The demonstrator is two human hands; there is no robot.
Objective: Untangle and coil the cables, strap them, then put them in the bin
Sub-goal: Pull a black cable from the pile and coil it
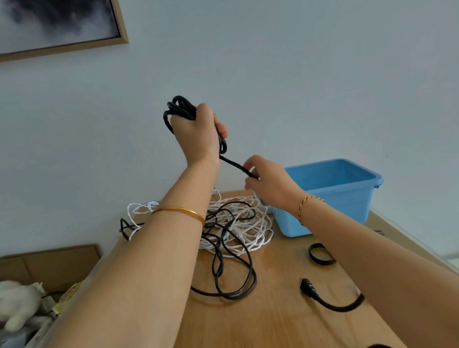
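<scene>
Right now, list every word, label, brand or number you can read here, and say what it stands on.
No text can be read anywhere in this view.
Yellow packet in the box at left: some print perhaps, too blurred to read.
Black plug on the table: no marking readable.
Blue bin: no label shows.
Black cable: no print shows.
</scene>
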